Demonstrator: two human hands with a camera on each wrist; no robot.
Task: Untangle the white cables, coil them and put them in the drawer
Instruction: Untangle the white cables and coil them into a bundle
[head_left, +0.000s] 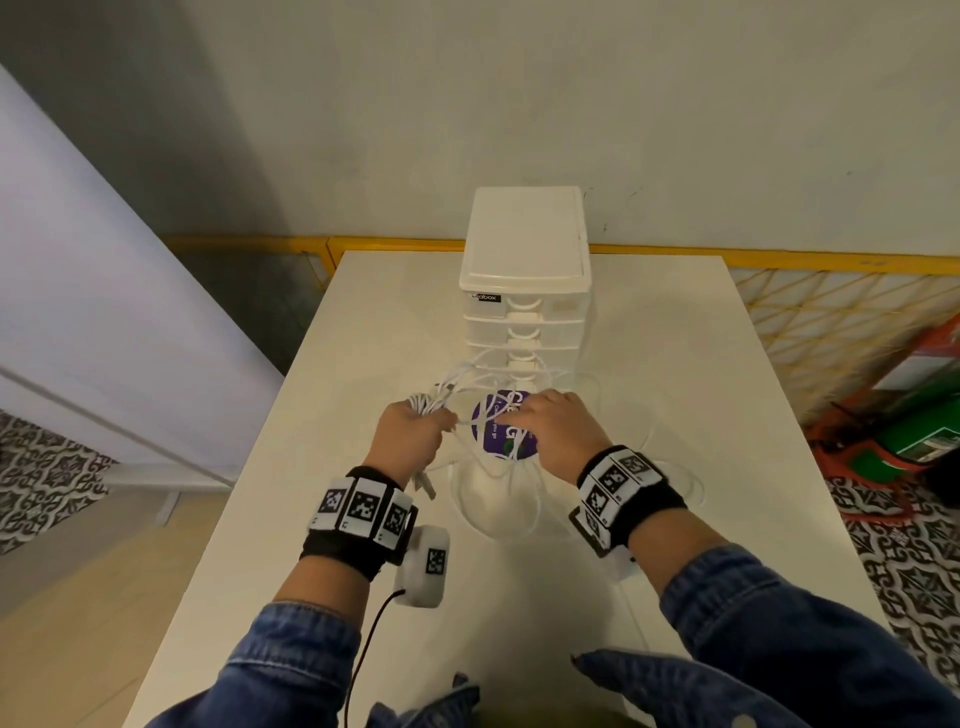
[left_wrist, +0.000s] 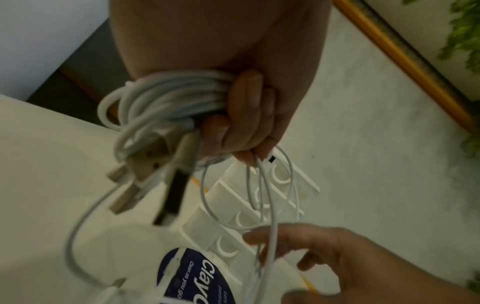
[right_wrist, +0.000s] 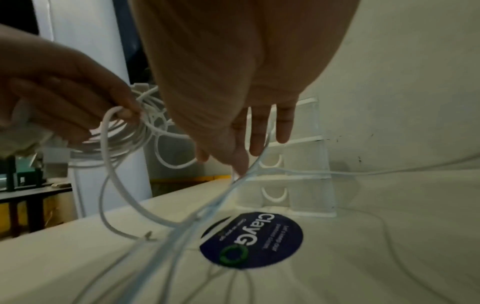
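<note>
My left hand (head_left: 415, 431) grips a coiled bundle of white cable (left_wrist: 166, 92) above the table, and USB plugs (left_wrist: 130, 197) hang blurred below the fist. Thin loose strands (right_wrist: 221, 195) run from that fist down past my right hand (head_left: 550, 426). The right hand hovers over a purple round sticker (head_left: 498, 421) with its fingers (right_wrist: 257, 139) straight, and the strands brush them. More slack cable (head_left: 493, 499) lies looped on the white table (head_left: 675, 364) between my wrists. The white drawer unit (head_left: 524, 291) stands just behind, all its drawers pushed in.
The table's left edge drops to a wooden floor, and a pale wall is close behind the drawers. A yellow lattice fence (head_left: 831, 312) and red and green items (head_left: 909, 415) stand off to the right. A thin cable loop trails right of my right wrist.
</note>
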